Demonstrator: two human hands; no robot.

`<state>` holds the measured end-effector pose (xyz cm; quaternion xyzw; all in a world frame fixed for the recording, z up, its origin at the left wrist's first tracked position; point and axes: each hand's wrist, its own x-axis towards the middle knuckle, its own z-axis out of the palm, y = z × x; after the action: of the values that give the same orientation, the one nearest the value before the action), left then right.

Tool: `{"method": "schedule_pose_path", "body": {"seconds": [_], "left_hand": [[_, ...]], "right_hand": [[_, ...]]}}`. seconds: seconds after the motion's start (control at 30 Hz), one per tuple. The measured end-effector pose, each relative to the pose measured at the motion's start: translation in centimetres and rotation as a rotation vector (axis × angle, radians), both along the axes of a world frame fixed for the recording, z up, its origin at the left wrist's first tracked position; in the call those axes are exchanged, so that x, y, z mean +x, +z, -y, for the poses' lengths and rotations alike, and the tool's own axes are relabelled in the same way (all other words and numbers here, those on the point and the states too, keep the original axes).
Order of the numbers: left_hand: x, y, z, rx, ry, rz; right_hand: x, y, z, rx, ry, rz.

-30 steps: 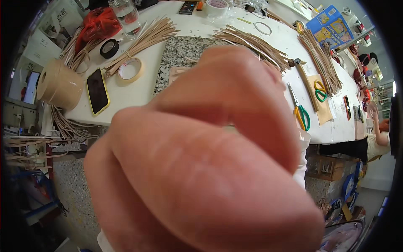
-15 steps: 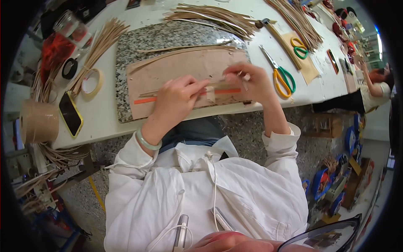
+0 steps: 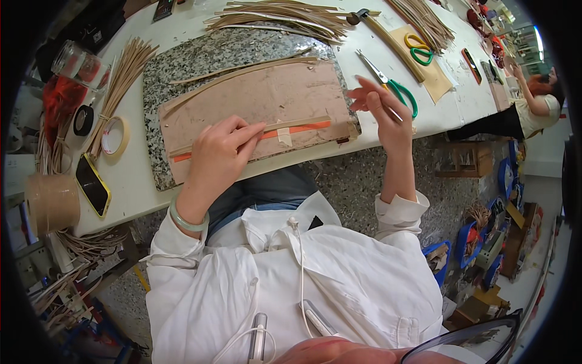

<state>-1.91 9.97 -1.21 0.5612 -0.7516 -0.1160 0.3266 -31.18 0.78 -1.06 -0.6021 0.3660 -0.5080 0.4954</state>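
Observation:
My left hand (image 3: 223, 148) presses the tan strips (image 3: 291, 124) onto a pinkish-brown board (image 3: 242, 100), thumb and forefinger together at them. An orange strip (image 3: 309, 127) lies just below, with a short piece of pale tape (image 3: 284, 136) across it. Raised to the right of the board, my right hand (image 3: 388, 115) has a thin, pointed tool (image 3: 395, 113) tucked in its grip, fingers partly spread; its kind is unclear. Beside that hand lie scissors (image 3: 382, 74) with green and yellow handles, the yellow one mostly hidden behind the fingers.
Under the board is a speckled stone slab (image 3: 159, 121). Bundles of tan strips (image 3: 279, 17), a hammer (image 3: 394, 48), small scissors (image 3: 418, 48), tape rolls (image 3: 115, 136) and a phone (image 3: 93, 186) surround it on the white table. Another person (image 3: 533, 112) sits at the far right.
My right hand has moved away from the strips, right toward the scissors, and its fingers have opened out. My left hand keeps its place on the strips; the whole view has shifted slightly.

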Motion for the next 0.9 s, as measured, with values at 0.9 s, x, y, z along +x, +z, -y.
{"method": "schedule_pose_path", "body": {"seconds": [0.9], "left_hand": [[0.2,0.1,0.1,0.039,-0.028,0.057]], "right_hand": [[4.3,-0.8,-0.8,-0.357,0.164,-0.413]]}}
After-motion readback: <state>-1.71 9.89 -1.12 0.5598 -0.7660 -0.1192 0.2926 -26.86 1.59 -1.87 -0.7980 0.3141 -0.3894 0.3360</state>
